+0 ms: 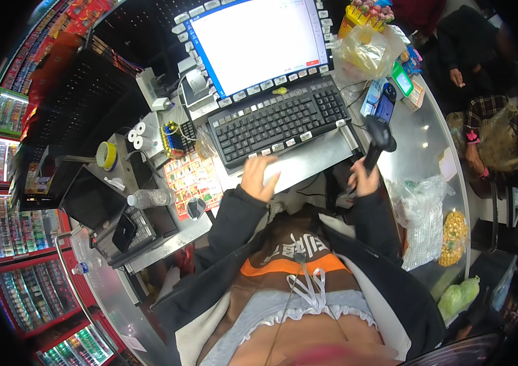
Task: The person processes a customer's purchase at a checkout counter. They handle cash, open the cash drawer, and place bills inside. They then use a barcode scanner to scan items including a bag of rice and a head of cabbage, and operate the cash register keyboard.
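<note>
My right hand (363, 179) is wrapped around the handle of a black handheld barcode scanner (380, 133), whose head points up the picture over the right of the counter. My left hand (259, 176) holds nothing; its fingers are apart at the metal edge just below a black keyboard (281, 119). A lit monitor (259, 43) stands behind the keyboard. Right of the scanner's handle, a clear plastic bag (417, 196) lies on the metal counter beside a bag of yellow puffed snacks (453, 238).
Left stand a plastic bottle (152, 198), a computer mouse (196, 208), tape rolls (106, 155) and a second keyboard (142, 228). A green-framed device (402, 79) and lollipop tub (355, 20) are upper right. A leafy vegetable (459, 297) lies lower right. People stand beyond the counter.
</note>
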Demonstrator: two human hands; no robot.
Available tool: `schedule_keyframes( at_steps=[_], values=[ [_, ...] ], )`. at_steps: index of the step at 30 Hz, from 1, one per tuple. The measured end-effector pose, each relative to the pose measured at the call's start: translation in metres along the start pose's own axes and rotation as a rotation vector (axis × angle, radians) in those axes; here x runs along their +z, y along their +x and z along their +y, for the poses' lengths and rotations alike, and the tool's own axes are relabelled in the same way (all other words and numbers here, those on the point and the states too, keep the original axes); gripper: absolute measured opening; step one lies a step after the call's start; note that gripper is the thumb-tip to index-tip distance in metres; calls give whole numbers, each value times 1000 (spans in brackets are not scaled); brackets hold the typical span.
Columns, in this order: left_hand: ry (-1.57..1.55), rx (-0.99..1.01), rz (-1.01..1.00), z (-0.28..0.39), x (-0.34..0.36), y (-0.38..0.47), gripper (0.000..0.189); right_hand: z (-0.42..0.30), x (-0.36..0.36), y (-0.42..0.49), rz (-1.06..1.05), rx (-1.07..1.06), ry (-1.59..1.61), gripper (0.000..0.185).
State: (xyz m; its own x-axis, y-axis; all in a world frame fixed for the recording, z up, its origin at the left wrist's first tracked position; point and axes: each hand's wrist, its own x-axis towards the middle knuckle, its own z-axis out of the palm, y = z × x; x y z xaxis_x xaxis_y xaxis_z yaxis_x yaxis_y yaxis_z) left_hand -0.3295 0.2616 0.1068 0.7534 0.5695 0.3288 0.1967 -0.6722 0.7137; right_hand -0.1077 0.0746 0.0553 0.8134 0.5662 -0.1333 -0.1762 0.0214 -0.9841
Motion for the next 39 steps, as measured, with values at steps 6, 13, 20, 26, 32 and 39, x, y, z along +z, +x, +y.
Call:
schedule_keyframes(
  at_steps=[6, 13, 20, 26, 32, 39],
  values=[
    [403, 7, 82, -64, 3, 54, 35, 50, -72, 112, 215, -48, -755, 43],
    [614, -39, 6, -84, 13, 94, 43, 82, -57, 170, 139, -297, -875, 48],
    [453, 26, 99, -45, 8, 93, 48, 67, -30, 184, -33, -182, -883, 34],
    [196, 16, -150, -44, 36, 6, 30, 26, 6, 150, -110, -507, -660, 42],
    [293, -44, -61, -125, 63, -98, 30, 15, 38, 148, -243, -515, -547, 49],
    [438, -125, -63, -158, 79, -138, 29, 24, 52, 146, -151, -634, -774, 49]
  ],
)
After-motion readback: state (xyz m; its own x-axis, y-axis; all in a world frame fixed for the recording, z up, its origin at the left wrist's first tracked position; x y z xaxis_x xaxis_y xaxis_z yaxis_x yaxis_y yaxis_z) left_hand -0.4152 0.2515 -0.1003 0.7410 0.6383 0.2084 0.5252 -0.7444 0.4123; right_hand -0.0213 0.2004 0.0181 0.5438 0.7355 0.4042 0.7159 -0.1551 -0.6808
